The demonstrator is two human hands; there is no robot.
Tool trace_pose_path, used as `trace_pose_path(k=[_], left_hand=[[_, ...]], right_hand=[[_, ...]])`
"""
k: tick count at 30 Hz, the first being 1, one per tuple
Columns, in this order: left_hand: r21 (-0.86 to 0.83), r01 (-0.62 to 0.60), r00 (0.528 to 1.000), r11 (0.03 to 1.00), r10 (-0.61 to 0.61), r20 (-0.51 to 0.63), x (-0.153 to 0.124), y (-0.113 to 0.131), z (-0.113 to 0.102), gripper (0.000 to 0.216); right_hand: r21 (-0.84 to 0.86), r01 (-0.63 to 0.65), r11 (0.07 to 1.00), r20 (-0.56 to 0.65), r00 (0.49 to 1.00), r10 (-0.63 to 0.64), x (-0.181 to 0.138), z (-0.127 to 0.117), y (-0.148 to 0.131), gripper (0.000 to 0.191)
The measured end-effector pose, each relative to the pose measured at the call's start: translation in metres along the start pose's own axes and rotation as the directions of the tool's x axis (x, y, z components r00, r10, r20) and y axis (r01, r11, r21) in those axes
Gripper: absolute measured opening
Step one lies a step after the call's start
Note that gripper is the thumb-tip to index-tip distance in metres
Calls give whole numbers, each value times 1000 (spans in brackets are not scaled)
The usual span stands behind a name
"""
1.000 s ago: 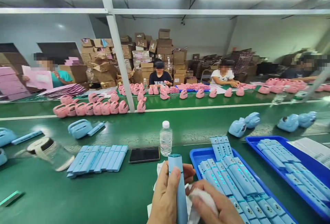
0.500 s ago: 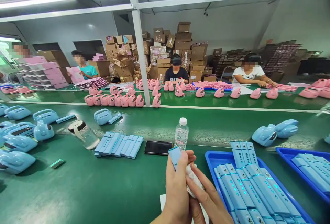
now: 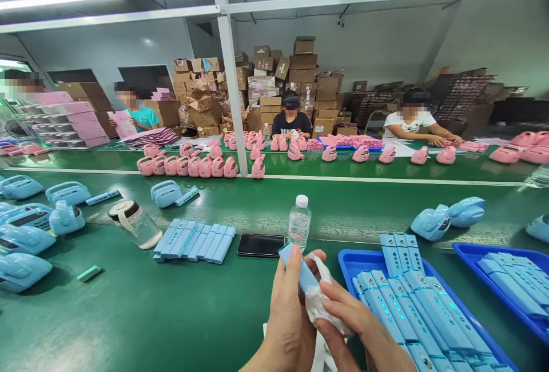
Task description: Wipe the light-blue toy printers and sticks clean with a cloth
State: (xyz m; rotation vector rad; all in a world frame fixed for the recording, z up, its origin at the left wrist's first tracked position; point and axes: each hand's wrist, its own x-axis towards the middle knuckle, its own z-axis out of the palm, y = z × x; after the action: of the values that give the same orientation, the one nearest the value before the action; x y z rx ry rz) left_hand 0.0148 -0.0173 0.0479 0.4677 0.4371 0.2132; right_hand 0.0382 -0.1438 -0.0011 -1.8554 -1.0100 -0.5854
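Left hand (image 3: pixel 289 309) grips a blue bar (image 3: pixel 298 268); right hand (image 3: pixel 354 326), just beside it, pinches a white cloth (image 3: pixel 319 300), probably touching the bar. A loose grip could drop it.

Both hands, left (image 3: pixel 288 309) and right (image 3: pixel 355 326), are running off the bottom edge; they are hiding most of the blue bar (image 3: pixel 300 269) and white cloth (image 3: pixel 319 303).

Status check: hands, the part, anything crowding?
Left hand grips blue bar. Right hand presses white cloth against it. Blue tray close right.
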Motion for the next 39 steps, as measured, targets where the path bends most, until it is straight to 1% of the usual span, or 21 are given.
trace_pose_path(k=[2, 4, 7, 9, 11, 13, 14, 15, 17, 19, 21, 23, 24, 27, 28, 29, 30, 32, 33, 36, 39], left_hand=[[-29, 71, 997, 997, -70, 42, -3, -4, -1, 51], [-40, 79, 997, 996, -79, 19, -6, -5, -1, 42], [-29, -16, 996, 999, 13, -87, -7, -2, 3, 29], [-35, -63, 990, 997, 58, -131, -4, 1, 5, 26], [-76, -67, 981, 995, 52, -187, 0, 3, 8, 26], [-139, -24, 976, 990, -6, -216, 3, 4, 9, 30], [-175, -1, 978, 985, -35, -204, 4, 5, 9, 34], [-209, 21, 982, 978, -59, -177, 5, 6, 8, 37], [-243, 37, 992, 969, -64, -108, 5, 6, 6, 43], [-228, 14, 998, 974, -30, -64, 4, 6, 2, 43], [-175, -16, 999, 984, 11, -31, 4, 5, -2, 39], [-103, -49, 998, 993, 52, 28, 3, 3, -7, 35], [-61, -56, 996, 997, 60, 73, 2, 2, -10, 34], [34, -35, 970, 999, 26, 243, -1, -4, -17, 41], [57, -39, 960, 998, 21, 278, -3, -5, -19, 43], [80, -56, 956, 995, 30, 293, -4, -7, -21, 44], [114, -84, 956, 990, 48, 290, -5, -7, -24, 45], [214, -138, 963, 967, 81, 257, -5, -8, -28, 48], [260, -153, 965, 953, 87, 248, -5, -8, -31, 51], [314, -183, 959, 932, 99, 267, -3, -8, -37, 58], [348, -187, 957, 919, 90, 275, 0, -8, -42, 59]], right_hand=[[-50, 87, 995, 18, 996, -86, 9, 1, 3, 29], [-91, 126, 988, 32, 992, -124, 13, 1, 7, 34], [-117, 86, 989, 37, 996, -82, 9, 0, 12, 36], [-117, 73, 990, 41, 997, -69, 4, -2, 12, 36], [-131, 172, 976, 58, 985, -166, -2, -3, 13, 38], [-151, 315, 937, 90, 948, -304, -5, -4, 14, 39], [-156, 344, 926, 90, 938, -334, -7, -4, 15, 39], [-157, 329, 931, 79, 944, -320, -9, -4, 17, 39], [-144, 191, 971, 34, 982, -188, -13, -5, 20, 36], [-111, 44, 993, 2, 999, -44, -15, -7, 23, 33], [-75, -11, 997, -13, 1000, 10, -14, -9, 24, 31], [-58, 9, 998, -23, 1000, -10, -8, -11, 21, 32], [-58, 44, 997, -26, 999, -46, -4, -12, 18, 34], [-56, 176, 983, -36, 983, -178, 12, -7, 6, 40], [-38, 196, 980, -43, 979, -197, 16, -4, 2, 42], [-14, 181, 983, -52, 982, -182, 19, -2, -1, 41], [13, 141, 990, -53, 989, -140, 21, 1, -4, 40], [66, 55, 996, -46, 998, -52, 19, 5, -6, 37], [82, 50, 995, -49, 998, -46, 16, 7, -7, 37], [90, 144, 986, -77, 988, -137, 11, 11, -8, 43], [63, 218, 974, -47, 975, -216, 12, 14, -9, 40]])
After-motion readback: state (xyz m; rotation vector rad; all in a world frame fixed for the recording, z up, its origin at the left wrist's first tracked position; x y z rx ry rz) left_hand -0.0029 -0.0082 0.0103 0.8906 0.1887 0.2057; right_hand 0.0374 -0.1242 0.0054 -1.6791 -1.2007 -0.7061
